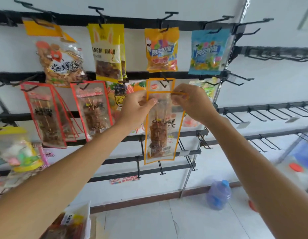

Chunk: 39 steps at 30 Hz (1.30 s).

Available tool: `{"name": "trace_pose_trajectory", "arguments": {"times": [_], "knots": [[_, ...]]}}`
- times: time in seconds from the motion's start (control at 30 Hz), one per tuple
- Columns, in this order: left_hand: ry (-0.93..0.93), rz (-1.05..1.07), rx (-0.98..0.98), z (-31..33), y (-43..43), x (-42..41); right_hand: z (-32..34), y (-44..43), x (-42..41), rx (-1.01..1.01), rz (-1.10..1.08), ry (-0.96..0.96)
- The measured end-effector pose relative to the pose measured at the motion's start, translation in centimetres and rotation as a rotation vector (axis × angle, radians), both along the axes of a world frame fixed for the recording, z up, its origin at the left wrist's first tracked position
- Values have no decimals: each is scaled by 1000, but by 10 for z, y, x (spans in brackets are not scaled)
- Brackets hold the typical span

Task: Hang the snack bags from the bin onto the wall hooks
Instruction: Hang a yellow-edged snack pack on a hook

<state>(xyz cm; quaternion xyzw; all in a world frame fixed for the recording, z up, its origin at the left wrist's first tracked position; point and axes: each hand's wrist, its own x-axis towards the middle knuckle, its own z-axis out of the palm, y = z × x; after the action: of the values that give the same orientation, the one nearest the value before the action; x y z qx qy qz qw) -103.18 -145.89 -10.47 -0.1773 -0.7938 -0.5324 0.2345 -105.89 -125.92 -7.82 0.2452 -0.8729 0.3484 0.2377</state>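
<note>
Two raised arms reach to the rack: left hand (137, 105) and right hand (192, 100) each pinch the orange-edged snack bag (160, 135) top, just below a hook (164, 83).

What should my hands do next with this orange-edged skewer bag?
Probably lift the bag and thread its top onto the hook. Both the left hand and right hand pinch its top edge just below that hook, where a matching bag already hangs.
</note>
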Motion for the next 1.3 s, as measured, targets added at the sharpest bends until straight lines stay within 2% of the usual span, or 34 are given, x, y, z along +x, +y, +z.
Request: {"name": "trace_pose_trajectory", "arguments": {"times": [0.2,0.37,0.53,0.83,1.03,1.17,1.3], "knots": [[198,118,-283,-19,2,-40,-7,3,-40,83,-20,16],[513,180,-688,-32,-8,-74,-17,4,-73,55,-23,-16],[558,225,-857,-37,-5,-93,-20,1,-93,-51,5,-23],[585,357,-1063,-34,-4,-109,-13,-8,-117,-70,36,-65],[659,421,-1054,-38,-3,-110,-11,-6,-124,-57,107,-51],[622,455,-1056,-44,-4,-116,-11,-1,-129,-38,209,-79],[569,475,-1120,-54,-9,-125,-17,-3,-139,-5,195,-89]]}}
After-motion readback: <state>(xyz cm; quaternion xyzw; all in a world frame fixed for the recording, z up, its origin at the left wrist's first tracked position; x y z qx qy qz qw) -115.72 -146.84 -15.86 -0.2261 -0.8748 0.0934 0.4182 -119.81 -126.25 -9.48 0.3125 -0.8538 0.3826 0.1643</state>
